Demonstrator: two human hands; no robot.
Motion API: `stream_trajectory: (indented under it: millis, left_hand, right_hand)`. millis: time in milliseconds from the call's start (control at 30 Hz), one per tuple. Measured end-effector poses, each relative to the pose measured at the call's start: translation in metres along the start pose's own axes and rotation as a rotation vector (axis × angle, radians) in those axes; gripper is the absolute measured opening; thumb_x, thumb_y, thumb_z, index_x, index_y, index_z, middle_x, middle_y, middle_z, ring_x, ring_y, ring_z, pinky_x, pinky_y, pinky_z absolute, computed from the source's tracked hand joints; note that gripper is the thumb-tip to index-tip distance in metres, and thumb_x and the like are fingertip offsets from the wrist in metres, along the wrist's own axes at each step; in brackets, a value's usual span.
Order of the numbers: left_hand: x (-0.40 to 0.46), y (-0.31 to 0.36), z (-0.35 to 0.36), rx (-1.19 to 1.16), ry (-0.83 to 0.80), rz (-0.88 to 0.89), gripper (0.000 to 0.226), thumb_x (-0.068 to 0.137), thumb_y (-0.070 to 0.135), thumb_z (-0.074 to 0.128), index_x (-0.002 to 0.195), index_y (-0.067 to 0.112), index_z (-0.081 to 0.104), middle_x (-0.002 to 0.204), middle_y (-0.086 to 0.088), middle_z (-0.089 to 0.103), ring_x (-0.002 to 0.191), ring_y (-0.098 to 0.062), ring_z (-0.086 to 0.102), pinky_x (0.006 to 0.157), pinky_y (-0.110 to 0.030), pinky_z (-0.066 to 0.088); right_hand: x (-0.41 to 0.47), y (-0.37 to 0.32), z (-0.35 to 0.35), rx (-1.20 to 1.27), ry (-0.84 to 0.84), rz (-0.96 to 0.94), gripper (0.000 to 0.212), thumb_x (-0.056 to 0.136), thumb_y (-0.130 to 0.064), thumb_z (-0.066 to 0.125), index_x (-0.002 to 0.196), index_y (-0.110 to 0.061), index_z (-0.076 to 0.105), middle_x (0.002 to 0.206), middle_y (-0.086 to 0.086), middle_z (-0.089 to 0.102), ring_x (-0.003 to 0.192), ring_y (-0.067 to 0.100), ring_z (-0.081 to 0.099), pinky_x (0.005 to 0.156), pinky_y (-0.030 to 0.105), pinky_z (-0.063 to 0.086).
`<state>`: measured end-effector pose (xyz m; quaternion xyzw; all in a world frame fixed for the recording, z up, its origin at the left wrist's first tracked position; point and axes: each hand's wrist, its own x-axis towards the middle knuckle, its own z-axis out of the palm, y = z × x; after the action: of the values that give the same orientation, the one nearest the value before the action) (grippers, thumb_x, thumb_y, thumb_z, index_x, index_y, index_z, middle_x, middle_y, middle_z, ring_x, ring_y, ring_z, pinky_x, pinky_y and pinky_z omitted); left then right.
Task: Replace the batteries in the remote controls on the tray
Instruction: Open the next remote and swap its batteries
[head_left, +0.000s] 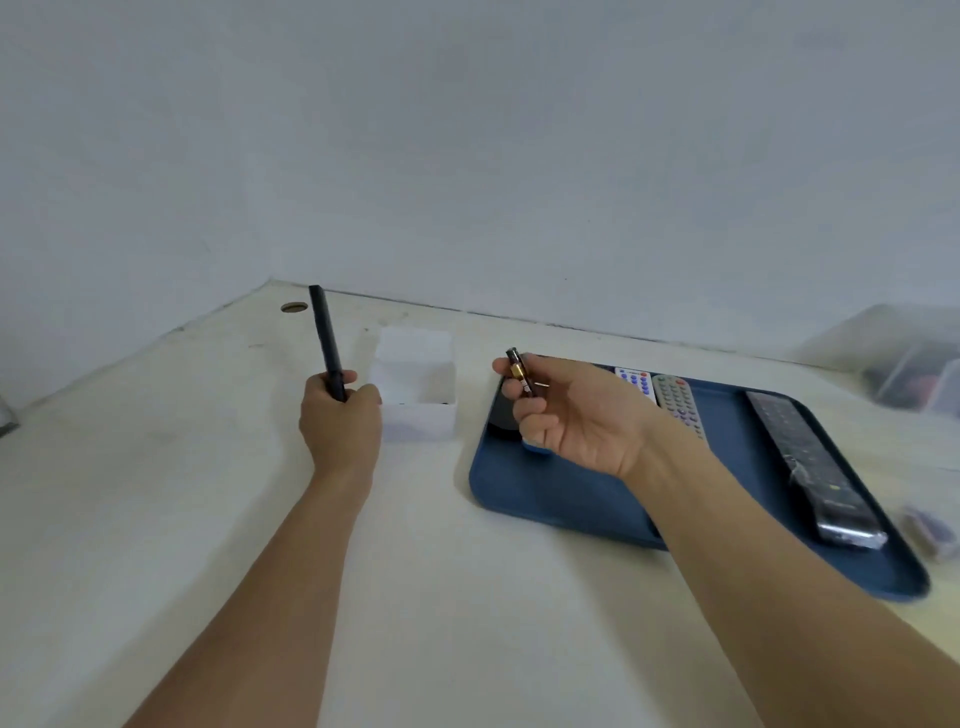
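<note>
My left hand grips the lower end of a slim black remote, which stands nearly upright above the table. My right hand pinches a black and gold battery between thumb and fingers, over the left end of the blue tray. On the tray lie a small white remote with blue buttons, a grey remote and a long black remote in clear wrap. A dark object lies on the tray partly hidden behind my right hand.
A small translucent white box stands on the table between my hands. A clear plastic container sits at the far right. A small blurred packet lies right of the tray. The wall meets the table close behind. A cable hole is at the back left.
</note>
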<state>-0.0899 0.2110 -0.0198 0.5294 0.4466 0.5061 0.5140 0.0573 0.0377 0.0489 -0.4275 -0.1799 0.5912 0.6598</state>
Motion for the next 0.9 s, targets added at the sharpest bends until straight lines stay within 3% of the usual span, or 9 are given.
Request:
stream_trajectory:
  millis: [167, 300, 400, 467, 533, 633, 733, 833, 900]
  left_hand:
    - [-0.017, 0.011, -0.001, 0.228, 0.055, 0.189, 0.025, 0.085, 0.013, 0.066, 0.11, 0.011, 0.06, 0.09, -0.002, 0.058, 0.081, -0.023, 0.056, 0.074, -0.03, 0.045]
    - [-0.058, 0.038, 0.006, 0.163, 0.032, 0.348, 0.022, 0.087, 0.02, 0.07, 0.103, 0.014, 0.056, 0.08, 0.0, 0.052, 0.071, -0.018, 0.05, 0.067, -0.029, 0.041]
    - [-0.106, 0.056, 0.041, 0.03, -0.326, 0.129, 0.021, 0.086, 0.029, 0.073, 0.091, 0.02, 0.055, 0.064, 0.005, 0.048, 0.052, -0.012, 0.043, 0.054, -0.03, 0.04]
    - [-0.139, 0.064, 0.073, -0.082, -0.586, -0.119, 0.024, 0.088, 0.034, 0.074, 0.088, 0.018, 0.057, 0.064, 0.005, 0.05, 0.046, -0.009, 0.035, 0.044, -0.024, 0.03]
    - [-0.164, 0.065, 0.102, -0.136, -0.732, -0.241, 0.023, 0.092, 0.031, 0.071, 0.09, 0.013, 0.057, 0.066, 0.002, 0.054, 0.046, -0.009, 0.033, 0.04, -0.021, 0.025]
    - [-0.179, 0.055, 0.127, -0.092, -0.768, -0.212, 0.016, 0.095, 0.02, 0.069, 0.089, 0.013, 0.055, 0.071, -0.004, 0.062, 0.047, -0.011, 0.048, 0.04, -0.023, 0.036]
    - [-0.181, 0.047, 0.137, -0.083, -0.79, -0.217, 0.011, 0.095, 0.015, 0.068, 0.093, 0.013, 0.058, 0.072, -0.006, 0.066, 0.054, -0.015, 0.06, 0.042, -0.024, 0.044]
    - [-0.183, 0.044, 0.137, -0.138, -0.828, -0.238, 0.009, 0.095, 0.013, 0.068, 0.098, 0.011, 0.06, 0.071, -0.007, 0.067, 0.058, -0.017, 0.062, 0.043, -0.023, 0.047]
    - [-0.184, 0.044, 0.137, -0.191, -0.845, -0.274, 0.005, 0.096, 0.012, 0.065, 0.098, 0.01, 0.061, 0.07, -0.008, 0.064, 0.058, -0.016, 0.059, 0.045, -0.022, 0.048]
  right_hand:
    - [-0.03, 0.006, -0.016, -0.093, 0.083, 0.004, 0.028, 0.103, -0.033, 0.047, 0.089, -0.014, 0.061, 0.067, -0.003, 0.039, 0.05, 0.007, 0.027, 0.036, 0.016, 0.022]
    - [-0.054, 0.006, -0.035, -0.215, 0.171, -0.066, 0.027, 0.102, -0.034, 0.049, 0.088, -0.014, 0.061, 0.063, -0.005, 0.036, 0.051, 0.007, 0.022, 0.039, 0.018, 0.015]
    - [-0.076, -0.001, -0.049, -0.401, 0.204, -0.163, 0.024, 0.102, -0.031, 0.049, 0.092, -0.014, 0.063, 0.062, -0.006, 0.037, 0.053, 0.008, 0.021, 0.044, 0.021, 0.011]
    - [-0.089, -0.007, -0.061, -0.57, 0.24, -0.249, 0.022, 0.102, -0.027, 0.05, 0.094, -0.012, 0.064, 0.06, -0.007, 0.037, 0.05, 0.007, 0.024, 0.043, 0.019, 0.015]
    - [-0.1, -0.012, -0.076, -0.746, 0.287, -0.344, 0.021, 0.102, -0.022, 0.052, 0.095, -0.005, 0.063, 0.06, -0.004, 0.038, 0.051, 0.008, 0.027, 0.046, 0.02, 0.021]
    - [-0.112, -0.013, -0.098, -0.953, 0.328, -0.493, 0.015, 0.1, -0.011, 0.057, 0.098, 0.002, 0.062, 0.07, 0.007, 0.053, 0.059, 0.014, 0.042, 0.056, 0.024, 0.037]
    - [-0.118, -0.013, -0.114, -1.187, 0.373, -0.563, 0.006, 0.096, -0.009, 0.062, 0.097, -0.009, 0.068, 0.081, -0.001, 0.069, 0.071, 0.011, 0.058, 0.072, 0.029, 0.049]
    - [-0.118, -0.015, -0.118, -1.127, 0.373, -0.59, 0.009, 0.094, -0.009, 0.065, 0.098, -0.013, 0.072, 0.086, -0.003, 0.073, 0.078, 0.01, 0.065, 0.079, 0.028, 0.052]
    - [-0.115, -0.014, -0.116, -0.975, 0.376, -0.616, 0.008, 0.094, -0.008, 0.066, 0.101, -0.008, 0.07, 0.086, 0.008, 0.072, 0.072, 0.008, 0.064, 0.074, 0.021, 0.052]
